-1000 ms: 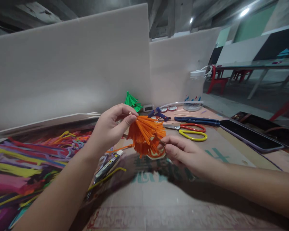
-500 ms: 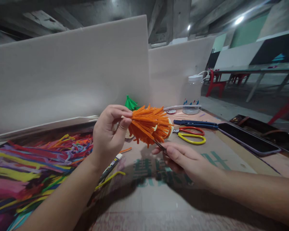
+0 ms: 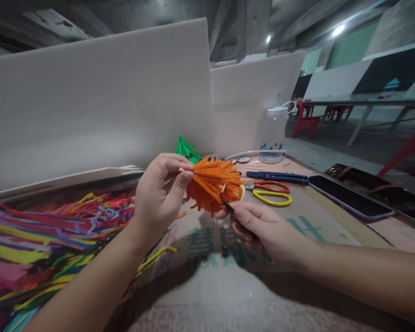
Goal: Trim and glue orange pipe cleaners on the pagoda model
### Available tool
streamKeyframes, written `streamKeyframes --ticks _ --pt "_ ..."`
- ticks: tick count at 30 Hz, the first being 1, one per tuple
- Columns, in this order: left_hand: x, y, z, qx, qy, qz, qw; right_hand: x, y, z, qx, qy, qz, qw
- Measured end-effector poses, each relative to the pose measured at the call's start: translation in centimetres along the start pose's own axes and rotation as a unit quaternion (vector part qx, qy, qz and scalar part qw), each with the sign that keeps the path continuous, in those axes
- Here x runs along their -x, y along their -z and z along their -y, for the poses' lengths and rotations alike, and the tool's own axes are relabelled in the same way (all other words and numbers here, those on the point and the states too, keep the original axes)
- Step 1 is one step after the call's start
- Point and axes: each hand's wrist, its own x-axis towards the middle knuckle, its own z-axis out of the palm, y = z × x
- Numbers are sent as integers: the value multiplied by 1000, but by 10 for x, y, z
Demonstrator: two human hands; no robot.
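Note:
My left hand (image 3: 162, 186) pinches the pointed end of an orange fringed cone (image 3: 214, 184) made of fuzzy pipe-cleaner strands, held up over the table. The strands fan out to the right, and a pale edge shows at the wide end. In my right hand (image 3: 256, 226) are dark slim tweezers (image 3: 228, 206), their tips touching or among the lower strands; the tips are partly hidden. Just behind the cone lie scissors (image 3: 272, 198) with one red and one yellow handle loop. A similar green cone (image 3: 186, 148) stands farther back.
Many coloured pipe cleaners (image 3: 65, 226) lie heaped at the left, and a bent yellow one (image 3: 159, 256) lies nearer. A dark blue tool (image 3: 278, 177), a phone (image 3: 349, 196) and a clear bottle (image 3: 272, 136) are at the right. White boards (image 3: 100, 101) stand behind the table.
The view has shifted slightly. The orange cone has turned a little in my left hand, its wide end facing me somewhat more. The tweezers stay at its lower strands.

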Motion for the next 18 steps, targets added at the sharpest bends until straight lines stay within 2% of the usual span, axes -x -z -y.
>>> streamKeyframes --ticks 12,18 --pt "0 -2 2 6 -30 -7 1000 -1 -4 1 -23 -19 -43 999" --pt "-1 -1 3 -1 -27 1 1000 -1 -2 1 -46 -28 -21 998"
